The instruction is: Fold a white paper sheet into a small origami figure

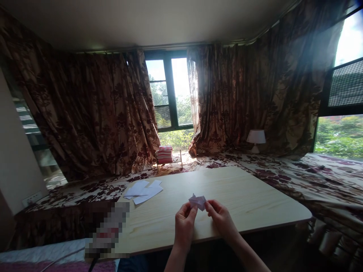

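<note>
A small piece of folded white paper [198,202], with pointed corners sticking up, is held just above the front part of the wooden table [227,189]. My left hand [185,223] pinches its left side between thumb and fingers. On the other side, my right hand [221,217] grips the right edge with thumb and forefinger. Several loose white paper sheets [144,192] lie overlapping at the table's back left corner.
A blurred, pixelated object [109,232] sits at the table's front left, with a cable beside it. Behind the table, a flowered ledge holds a stack of striped folded cloths [165,154] and a white lamp [256,138]. Patterned curtains [113,105] frame the window.
</note>
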Tool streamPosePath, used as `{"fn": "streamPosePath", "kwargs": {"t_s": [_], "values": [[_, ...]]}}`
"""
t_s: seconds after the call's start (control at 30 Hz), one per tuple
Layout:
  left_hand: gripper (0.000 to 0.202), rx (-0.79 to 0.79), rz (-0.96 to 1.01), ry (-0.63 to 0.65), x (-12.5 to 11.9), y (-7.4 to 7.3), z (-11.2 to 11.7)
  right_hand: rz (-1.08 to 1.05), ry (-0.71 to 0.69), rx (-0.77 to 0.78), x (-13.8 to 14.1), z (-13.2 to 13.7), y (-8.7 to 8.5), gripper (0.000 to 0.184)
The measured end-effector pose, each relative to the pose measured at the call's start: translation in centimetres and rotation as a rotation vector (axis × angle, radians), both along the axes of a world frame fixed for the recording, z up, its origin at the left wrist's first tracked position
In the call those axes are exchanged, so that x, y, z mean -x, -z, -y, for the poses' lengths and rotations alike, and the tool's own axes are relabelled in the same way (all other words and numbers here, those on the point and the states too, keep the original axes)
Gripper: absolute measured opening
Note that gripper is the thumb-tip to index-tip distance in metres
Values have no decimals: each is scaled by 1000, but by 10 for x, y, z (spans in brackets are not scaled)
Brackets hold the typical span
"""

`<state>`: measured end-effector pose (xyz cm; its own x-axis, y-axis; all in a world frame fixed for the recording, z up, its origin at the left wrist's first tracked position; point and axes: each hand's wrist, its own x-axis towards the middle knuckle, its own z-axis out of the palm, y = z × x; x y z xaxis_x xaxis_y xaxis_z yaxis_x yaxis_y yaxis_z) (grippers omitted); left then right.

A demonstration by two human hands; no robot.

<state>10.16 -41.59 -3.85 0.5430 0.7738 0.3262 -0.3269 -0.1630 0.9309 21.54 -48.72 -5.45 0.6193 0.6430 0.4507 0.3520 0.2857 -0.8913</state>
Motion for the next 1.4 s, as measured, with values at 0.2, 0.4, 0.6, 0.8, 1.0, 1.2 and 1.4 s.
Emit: {"fn": "streamPosePath", "kwargs": {"t_s": [0.2,0.4,0.6,0.8,1.0,1.2,1.4], "values": [[24,-3,-8,-25,1,2,1,-10,-17,-3,1,-1,1,39],[26,-1,-11,-64,1,2,2,-7,-53,11,5,2,-6,39],[24,-11,-25,-45,0,4,1,-55,-30,16,6,5,-9,40],[24,-9,-39,-17,-2,6,1,-74,-23,11,6,5,-9,38],[27,23,-24,-15,-1,5,0,-52,-54,15,5,4,-7,36],[27,43,30,-31,3,0,2,2,-119,27,6,3,-8,35],[21,-26,-3,8,2,-2,7,-42,-117,-4,5,4,-8,34]]}}
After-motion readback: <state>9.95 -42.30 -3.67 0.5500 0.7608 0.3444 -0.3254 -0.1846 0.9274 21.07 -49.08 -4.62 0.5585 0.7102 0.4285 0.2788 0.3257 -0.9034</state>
